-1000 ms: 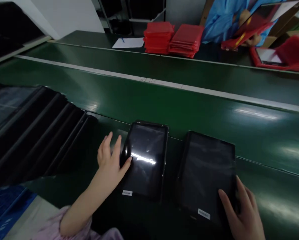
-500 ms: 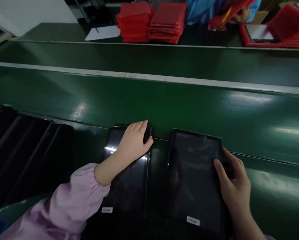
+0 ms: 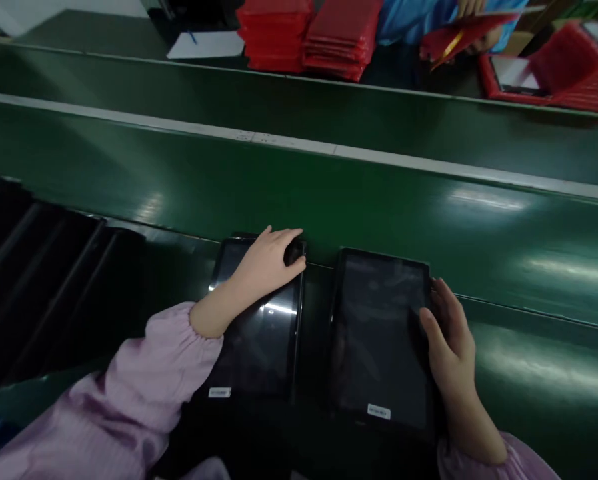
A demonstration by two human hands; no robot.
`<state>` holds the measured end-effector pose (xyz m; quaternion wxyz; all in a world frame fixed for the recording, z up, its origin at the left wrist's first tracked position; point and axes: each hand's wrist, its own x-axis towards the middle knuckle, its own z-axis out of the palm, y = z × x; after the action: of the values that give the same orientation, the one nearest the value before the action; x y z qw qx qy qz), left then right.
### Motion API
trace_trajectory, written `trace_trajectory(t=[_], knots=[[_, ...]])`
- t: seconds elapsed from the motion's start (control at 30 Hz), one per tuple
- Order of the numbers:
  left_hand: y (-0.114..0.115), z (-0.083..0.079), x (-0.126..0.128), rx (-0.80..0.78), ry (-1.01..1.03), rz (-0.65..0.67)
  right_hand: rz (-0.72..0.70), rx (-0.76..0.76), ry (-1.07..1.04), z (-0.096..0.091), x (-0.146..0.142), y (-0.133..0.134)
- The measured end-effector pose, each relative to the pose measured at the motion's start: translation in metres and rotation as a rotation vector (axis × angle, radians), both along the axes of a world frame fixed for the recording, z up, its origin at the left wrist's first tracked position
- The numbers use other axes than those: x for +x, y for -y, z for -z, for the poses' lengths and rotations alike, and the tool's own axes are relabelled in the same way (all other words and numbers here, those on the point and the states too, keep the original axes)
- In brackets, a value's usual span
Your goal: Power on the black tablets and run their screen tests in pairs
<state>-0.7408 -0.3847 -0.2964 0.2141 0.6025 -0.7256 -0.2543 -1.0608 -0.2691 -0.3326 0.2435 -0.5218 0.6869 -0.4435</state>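
Two black tablets lie side by side, screens up, each with a small white barcode label near its lower edge. My left hand (image 3: 266, 261) rests across the upper part of the left tablet (image 3: 263, 353). Its fingers stretch toward the top right corner, with the thumb spread apart at the right edge. At the right side of the right tablet (image 3: 379, 333) is my right hand (image 3: 451, 347), closed on the edge. The thumb lies by the screen's border, while the fingers curl along the side, partly hidden.
A green work surface (image 3: 379, 200) with a pale strip (image 3: 299, 142) runs across. Black slotted racks (image 3: 43, 280) stand at left. Beyond are stacks of red sleeves (image 3: 341, 40), white paper (image 3: 206, 45), and a person in blue sleeves (image 3: 413, 20) handling a red sleeve (image 3: 451, 40).
The right tablet has shifted slightly left, closer to the left one, with my right hand at its edge. My left thumb and forefinger have spread wider. The view has tilted a little.
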Motion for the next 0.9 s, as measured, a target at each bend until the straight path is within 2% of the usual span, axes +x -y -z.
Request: trace_trajectory(t=[0.07, 0.13, 0.2, 0.23, 0.3, 0.37, 0.43, 0.6, 0.77, 0.83, 0.9], knots=[[-0.011, -0.003, 0.027, -0.003, -0.246, -0.085, -0.032, 0.028, 0.097, -0.003, 0.005, -0.009], [-0.034, -0.002, 0.055, -0.006, -0.446, -0.307, -0.043, 0.052, 0.157, -0.005, 0.009, -0.019], [-0.065, 0.004, 0.077, 0.034, -0.565, -0.549, -0.023, 0.059, 0.202, -0.006, 0.014, -0.026], [-0.081, 0.009, 0.084, 0.054, -0.585, -0.61, -0.013, 0.058, 0.218, -0.006, 0.017, -0.027], [-0.109, 0.02, 0.09, 0.093, -0.612, -0.639, -0.015, 0.05, 0.243, -0.004, 0.023, -0.024], [-0.125, 0.029, 0.09, 0.11, -0.648, -0.613, -0.046, 0.038, 0.266, -0.001, 0.029, -0.018], [-0.128, 0.035, 0.086, 0.121, -0.667, -0.563, -0.084, 0.018, 0.283, 0.002, 0.033, -0.011], [-0.109, 0.033, 0.08, 0.144, -0.715, -0.493, -0.186, 0.014, 0.233, 0.002, 0.035, -0.002], [-0.102, 0.032, 0.079, 0.2, -0.762, -0.487, -0.181, 0.018, 0.205, -0.005, 0.03, -0.001], [-0.101, 0.034, 0.084, 0.206, -0.777, -0.512, -0.186, -0.002, 0.072, -0.011, 0.029, -0.003], [-0.099, 0.035, 0.09, 0.215, -0.798, -0.519, -0.228, -0.08, -0.173, -0.019, 0.031, -0.007]])
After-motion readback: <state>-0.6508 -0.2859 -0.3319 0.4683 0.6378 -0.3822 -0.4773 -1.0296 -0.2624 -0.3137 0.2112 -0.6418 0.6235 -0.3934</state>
